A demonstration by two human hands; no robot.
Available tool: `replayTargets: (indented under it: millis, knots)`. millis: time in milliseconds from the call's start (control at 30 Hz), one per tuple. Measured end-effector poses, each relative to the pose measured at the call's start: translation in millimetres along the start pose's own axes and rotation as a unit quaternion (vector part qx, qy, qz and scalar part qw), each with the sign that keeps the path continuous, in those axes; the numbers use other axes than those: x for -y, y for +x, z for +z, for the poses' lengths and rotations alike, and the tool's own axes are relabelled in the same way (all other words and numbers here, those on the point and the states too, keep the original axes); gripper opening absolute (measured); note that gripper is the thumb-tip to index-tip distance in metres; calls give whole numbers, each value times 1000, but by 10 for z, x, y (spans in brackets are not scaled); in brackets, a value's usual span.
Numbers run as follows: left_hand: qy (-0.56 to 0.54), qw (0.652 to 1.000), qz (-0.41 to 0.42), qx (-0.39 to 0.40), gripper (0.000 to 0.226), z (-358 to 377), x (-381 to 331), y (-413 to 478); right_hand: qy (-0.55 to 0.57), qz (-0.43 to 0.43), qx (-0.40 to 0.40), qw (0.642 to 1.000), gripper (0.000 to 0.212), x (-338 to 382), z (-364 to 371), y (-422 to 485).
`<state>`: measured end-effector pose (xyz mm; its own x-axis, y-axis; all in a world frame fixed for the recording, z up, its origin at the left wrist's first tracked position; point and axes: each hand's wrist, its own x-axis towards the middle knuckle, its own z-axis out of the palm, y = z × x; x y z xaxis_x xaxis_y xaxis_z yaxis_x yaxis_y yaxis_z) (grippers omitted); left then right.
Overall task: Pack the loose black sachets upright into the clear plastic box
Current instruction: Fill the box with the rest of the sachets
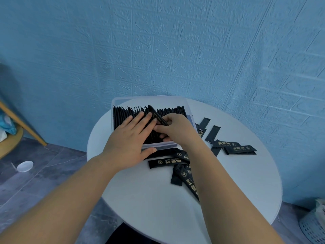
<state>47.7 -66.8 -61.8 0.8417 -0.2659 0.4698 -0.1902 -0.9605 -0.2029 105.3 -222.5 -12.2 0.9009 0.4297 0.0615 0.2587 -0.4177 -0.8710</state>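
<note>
Over clear box [158, 147], left grip [126, 138] released, right grip [177, 127] pinching sachet [156, 115], BLACK COFFEE labels [171, 160]

A clear box [115, 104] stood on the round white bench [158, 205], packed with a row of upright black sachets [172, 111]. The left hand [128, 140] lay flat across the row, fingers straight. The right hand [177, 131] pinched one tilted sachet [156, 114] above them. Loose sachets [233, 148] lay scattered beside the box.
</note>
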Motion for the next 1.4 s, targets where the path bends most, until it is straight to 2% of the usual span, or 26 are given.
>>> replayTargets:
  millis: [100, 300, 433, 733, 800, 900, 967, 1033, 1067, 1167, 1400]
  knots:
    - [-1, 1000, 2, -3, 75, 7, -1, -5, 2, 4, 6, 1000, 7, -6, -11, -3]
    - [-4, 1000, 3, 1, 74, -2, 6, -2, 17, 11, 16, 1000, 22, 41, -34, -40]
    - [-5, 1000, 1, 4, 72, 12, 17, 11, -11, 9, -23, 1000, 31, 68, 13, -3]
    - [-4, 1000, 11, 1, 69, 17, 16, 12, -61, 13, -93, 994, 25, 76, 77, 123]
    - [-2, 1000, 12, -6, 68, 5, 6, 3, -125, 0, -80, 989, 20, 53, 79, 134]
    - [1, 1000, 10, -9, 68, -5, 2, 1, -209, -24, -49, 976, 27, 29, 68, 93]
    - [6, 1000, 6, -6, 69, 0, 5, -2, -202, -30, -34, 978, 8, 6, 41, 69]
    - [6, 1000, 4, -5, 70, 3, 5, -2, -192, -20, -30, 981, 27, 8, 11, 31]
    - [6, 1000, 3, -6, 71, 2, 2, -2, -191, -11, -30, 981, 29, 1, -6, 21]
    - [9, 1000, 4, -11, 72, 7, -11, -8, -205, -14, -36, 978, 21, 1, -28, -29]
    - [11, 1000, 6, -13, 74, 24, -25, -42, -199, -23, -3, 980, 28, -28, -24, -110]
